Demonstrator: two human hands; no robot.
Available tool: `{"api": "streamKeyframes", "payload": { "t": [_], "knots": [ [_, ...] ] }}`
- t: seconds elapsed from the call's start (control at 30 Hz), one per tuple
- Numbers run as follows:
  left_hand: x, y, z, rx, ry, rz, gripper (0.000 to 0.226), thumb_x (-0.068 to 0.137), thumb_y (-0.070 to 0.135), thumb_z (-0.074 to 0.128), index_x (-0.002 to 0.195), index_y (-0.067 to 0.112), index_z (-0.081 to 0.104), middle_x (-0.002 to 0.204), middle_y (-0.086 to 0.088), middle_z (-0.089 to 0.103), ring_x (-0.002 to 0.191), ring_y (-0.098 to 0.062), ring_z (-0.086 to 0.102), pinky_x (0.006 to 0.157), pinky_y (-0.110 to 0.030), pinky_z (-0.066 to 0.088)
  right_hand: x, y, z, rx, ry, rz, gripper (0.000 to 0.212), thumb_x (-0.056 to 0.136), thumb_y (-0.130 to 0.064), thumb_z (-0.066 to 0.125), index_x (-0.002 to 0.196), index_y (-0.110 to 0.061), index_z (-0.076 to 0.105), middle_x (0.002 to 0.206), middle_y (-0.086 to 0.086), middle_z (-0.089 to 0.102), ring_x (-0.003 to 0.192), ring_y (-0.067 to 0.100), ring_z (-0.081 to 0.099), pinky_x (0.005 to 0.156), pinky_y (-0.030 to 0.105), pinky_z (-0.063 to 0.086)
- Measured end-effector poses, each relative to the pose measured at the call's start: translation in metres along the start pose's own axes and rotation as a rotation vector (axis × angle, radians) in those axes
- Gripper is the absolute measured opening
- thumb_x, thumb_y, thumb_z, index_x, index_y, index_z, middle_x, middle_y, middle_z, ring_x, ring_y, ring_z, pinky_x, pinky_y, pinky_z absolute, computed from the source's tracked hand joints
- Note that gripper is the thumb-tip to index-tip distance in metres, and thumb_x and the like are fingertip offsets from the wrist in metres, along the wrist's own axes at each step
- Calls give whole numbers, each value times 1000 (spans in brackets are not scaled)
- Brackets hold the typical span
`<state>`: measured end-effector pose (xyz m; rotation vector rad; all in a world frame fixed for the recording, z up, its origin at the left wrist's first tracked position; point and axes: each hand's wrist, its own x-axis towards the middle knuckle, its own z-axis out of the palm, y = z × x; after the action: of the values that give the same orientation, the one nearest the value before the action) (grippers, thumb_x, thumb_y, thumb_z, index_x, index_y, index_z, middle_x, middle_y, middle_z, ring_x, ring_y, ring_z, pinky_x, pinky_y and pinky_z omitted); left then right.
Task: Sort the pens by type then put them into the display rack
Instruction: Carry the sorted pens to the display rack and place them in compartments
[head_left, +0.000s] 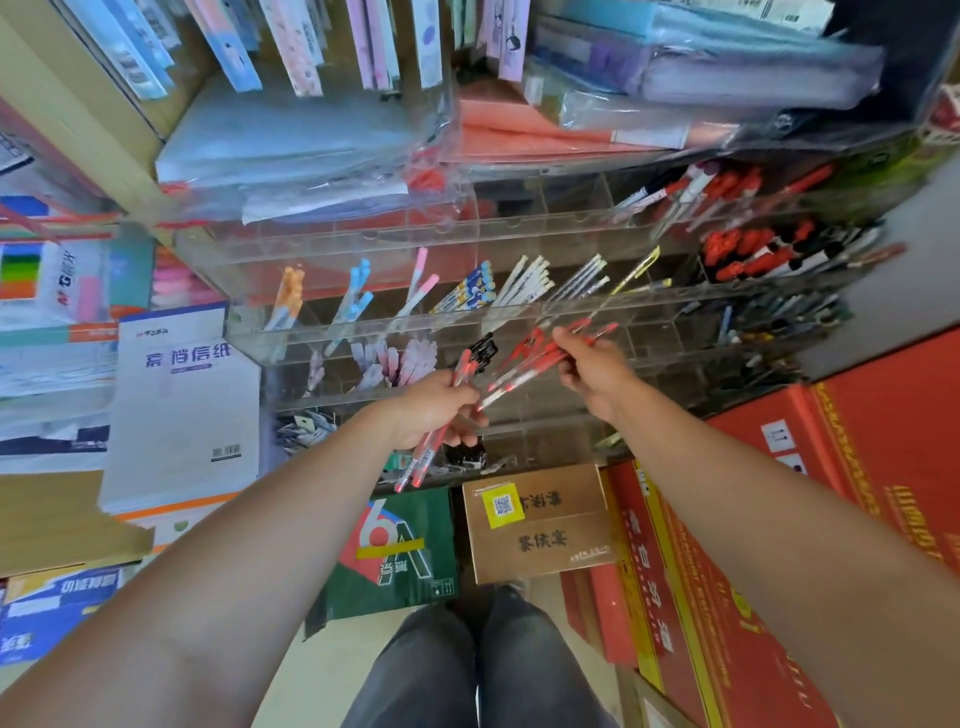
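A clear acrylic display rack (467, 317) with tiered compartments stands in front of me. My left hand (434, 410) grips a small bunch of red pens (423, 460) with their tips pointing down. To its right, my right hand (592, 366) holds a fan of several red pens (524, 361) in front of the rack's middle tier. Orange, blue, pink and white pens (524, 286) stand in the upper compartments. Red and black pens (748, 249) fill the right-hand compartments.
Plastic folders (322, 145) lie stacked on top of the rack. A white paper pack (182, 405) leans at the left. A green box (395, 551), a brown carton (540, 519) and red cartons (852, 457) stand on the floor below and to the right. My legs (483, 665) are at the bottom.
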<state>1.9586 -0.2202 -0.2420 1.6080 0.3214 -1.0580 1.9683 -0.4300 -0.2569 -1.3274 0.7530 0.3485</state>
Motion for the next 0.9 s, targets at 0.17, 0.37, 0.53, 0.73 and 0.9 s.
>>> {"api": "streamKeyframes", "payload": {
  "t": [0.17, 0.37, 0.53, 0.73, 0.9],
  "knots": [
    [13, -2, -9, 115, 141, 44, 7, 99, 13, 47, 104, 7, 45, 67, -5, 54, 41, -11, 48, 37, -22, 36, 16, -7, -1, 3, 267, -114, 16, 88, -25, 68, 81, -12, 60, 78, 4, 65, 59, 10, 58, 60, 22, 50],
    [20, 2, -14, 216, 89, 59, 14, 99, 14, 47, 86, 14, 46, 63, -2, 48, 45, -12, 45, 40, -22, 36, 28, -3, 20, 38, 396, -180, 21, 88, -33, 66, 76, -17, 59, 71, -2, 65, 63, 10, 61, 71, 26, 55],
    [26, 2, -18, 203, 107, 56, 11, 99, 14, 48, 88, 14, 47, 64, -2, 50, 44, -11, 46, 39, -21, 36, 35, 3, 21, 16, 400, -207, 18, 89, -33, 66, 81, -17, 62, 75, -2, 66, 68, 9, 62, 77, 28, 54],
    [31, -1, -16, 209, 80, 29, 13, 99, 16, 49, 85, 16, 47, 65, -2, 50, 50, -12, 45, 45, -22, 35, 43, 24, 35, -52, 366, -158, 14, 92, -23, 63, 97, -10, 64, 80, -3, 65, 66, 5, 60, 57, 10, 45],
    [34, -4, -18, 183, 54, 7, 12, 98, 13, 49, 87, 14, 47, 68, -3, 50, 52, -11, 47, 44, -19, 38, 47, 25, 40, -88, 211, -91, 19, 90, -4, 62, 106, -11, 55, 92, -1, 63, 74, 9, 64, 59, 14, 52]
  ]
}}
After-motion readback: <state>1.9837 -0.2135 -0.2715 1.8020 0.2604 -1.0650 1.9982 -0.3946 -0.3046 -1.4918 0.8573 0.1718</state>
